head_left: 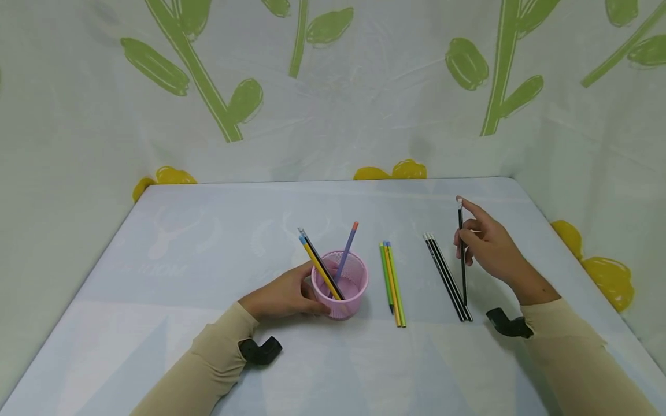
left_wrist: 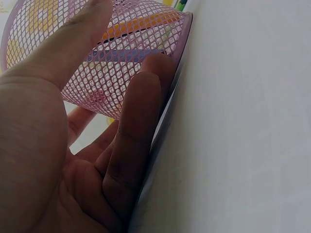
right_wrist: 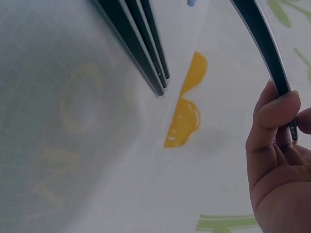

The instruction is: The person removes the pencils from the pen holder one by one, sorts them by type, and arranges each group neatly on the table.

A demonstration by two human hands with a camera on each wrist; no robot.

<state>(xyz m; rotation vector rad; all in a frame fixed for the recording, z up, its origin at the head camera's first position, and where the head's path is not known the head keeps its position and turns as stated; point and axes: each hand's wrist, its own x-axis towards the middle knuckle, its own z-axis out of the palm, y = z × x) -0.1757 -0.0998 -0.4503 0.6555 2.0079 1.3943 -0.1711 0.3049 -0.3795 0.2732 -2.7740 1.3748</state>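
My left hand point(head_left: 283, 293) grips a pink mesh pencil cup point(head_left: 344, 308) around its left side, thumb low at the front. Inside the cup lean a yellow pencil point(head_left: 314, 255), a black pencil point(head_left: 307, 237) and a purple-blue pencil with an orange end point(head_left: 350, 242). Over to the right, my right hand point(head_left: 489, 251) pinches a black pencil point(head_left: 460, 219) nearly upright, index finger at its white top end. That pencil's lower end is near three black pencils point(head_left: 446, 276) lying side by side on the table. The right wrist view shows the held pencil point(right_wrist: 266, 43) between thumb and fingers.
Between the cup and the black pencils lie a green pencil point(head_left: 386, 274), a yellow pencil point(head_left: 392, 286) and a yellow-green pencil point(head_left: 398, 294), close together. The pale table point(head_left: 208, 248) meets a white wall covering point(head_left: 312, 127) with green and yellow plant prints.
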